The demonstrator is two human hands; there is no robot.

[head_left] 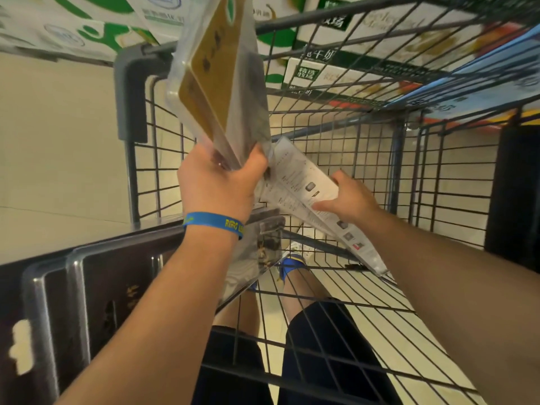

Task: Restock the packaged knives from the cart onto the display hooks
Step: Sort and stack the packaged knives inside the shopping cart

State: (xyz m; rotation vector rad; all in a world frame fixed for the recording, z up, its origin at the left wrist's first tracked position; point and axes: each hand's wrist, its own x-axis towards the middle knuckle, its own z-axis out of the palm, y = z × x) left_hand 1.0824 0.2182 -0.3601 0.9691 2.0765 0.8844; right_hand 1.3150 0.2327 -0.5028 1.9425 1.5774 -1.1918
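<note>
- Left hand (216, 185): clenching the lower end of the gold-faced knife packs (216, 77), which are standing tall above the cart (380, 159). Held at one end only, the packs are at risk of fanning apart and slipping.
- Right hand (350, 197): gripping the white-backed knife pack (301, 182), thumb on top, as it is leaning inside the basket. The slick plastic is likely to be sliding free.
- Pack corners: possibly snagging the wire grid on lifting.
- Dark pack (260, 249): lying under the left wrist, liable to being knocked.
- Display hooks: not showing.
</note>
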